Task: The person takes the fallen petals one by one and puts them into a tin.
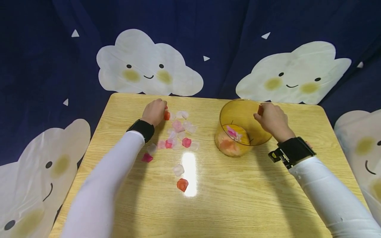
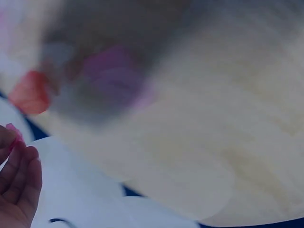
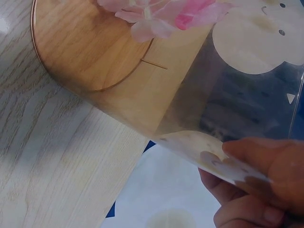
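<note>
My left hand (image 1: 154, 112) is at the far left of the table, beside scattered petals. In the left wrist view its thumb and fingers pinch a bright pink petal (image 2: 15, 135); an orange-red petal (image 2: 30, 93) appears above the fingertips. My right hand (image 1: 273, 119) grips the upper wall of a clear amber round container (image 1: 219, 132), thumb on one face and fingers on the other. The container leans on the table with its opening toward me. Inside it are pink and white petals (image 1: 234, 133), also visible in the right wrist view.
Loose petals lie left of the container, among them a pink petal (image 1: 186, 142), a magenta petal (image 1: 147, 157), a white petal (image 1: 178, 170) and a red petal (image 1: 182, 184). A dark blue cloth (image 1: 220, 29) with white clouds hangs behind the wooden table (image 1: 226, 198).
</note>
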Tool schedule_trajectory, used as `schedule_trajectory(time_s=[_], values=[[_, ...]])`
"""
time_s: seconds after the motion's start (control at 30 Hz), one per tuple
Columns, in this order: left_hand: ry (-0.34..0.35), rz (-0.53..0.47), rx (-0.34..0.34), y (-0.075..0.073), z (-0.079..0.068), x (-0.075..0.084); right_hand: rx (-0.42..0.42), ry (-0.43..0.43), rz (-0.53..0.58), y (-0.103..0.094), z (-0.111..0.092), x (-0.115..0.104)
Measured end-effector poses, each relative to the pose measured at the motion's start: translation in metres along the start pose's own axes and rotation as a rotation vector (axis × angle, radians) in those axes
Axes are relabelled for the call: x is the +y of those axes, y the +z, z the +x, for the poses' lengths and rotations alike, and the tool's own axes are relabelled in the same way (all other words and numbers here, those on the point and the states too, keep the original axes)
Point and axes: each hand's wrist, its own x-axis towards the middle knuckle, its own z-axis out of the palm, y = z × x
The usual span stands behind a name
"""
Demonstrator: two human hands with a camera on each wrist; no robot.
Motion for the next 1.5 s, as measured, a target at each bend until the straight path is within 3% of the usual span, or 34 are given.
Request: schedule_trajectory(time_s=[0.23,0.37,0.53,0.67,0.77,0.93,1.17,1.3,1.5], values=[[0.081,-0.13,0.091,-0.046,0.016,0.04,0.001,-0.002,-0.002,0.0,0.001,0.0],[0.181,-0.202,0.149,-0.066,0.015,0.077,-0.003,-0.002,-0.002,0.001,0.001,0.0],[0.359,-0.257,0.192,-0.078,0.002,0.133,-0.013,0.003,-0.003,0.0,0.0,0.0],[0.487,-0.258,0.13,-0.083,-0.012,0.174,-0.011,0.002,0.001,0.0,0.0,-0.001],[0.542,-0.232,0.04,-0.08,-0.018,0.193,-0.003,-0.003,0.007,0.0,0.001,0.0],[0.623,-0.189,-0.076,-0.069,-0.021,0.204,0.015,-0.024,0.007,0.0,0.001,0.002],[0.662,-0.15,-0.097,-0.068,-0.024,0.204,0.015,-0.032,0.001,-0.001,0.001,0.002],[0.622,-0.195,-0.084,-0.07,-0.025,0.198,0.001,-0.026,0.004,0.0,0.0,0.002],[0.527,-0.327,-0.052,-0.072,-0.026,0.177,-0.005,-0.026,0.008,0.001,0.001,0.002]])
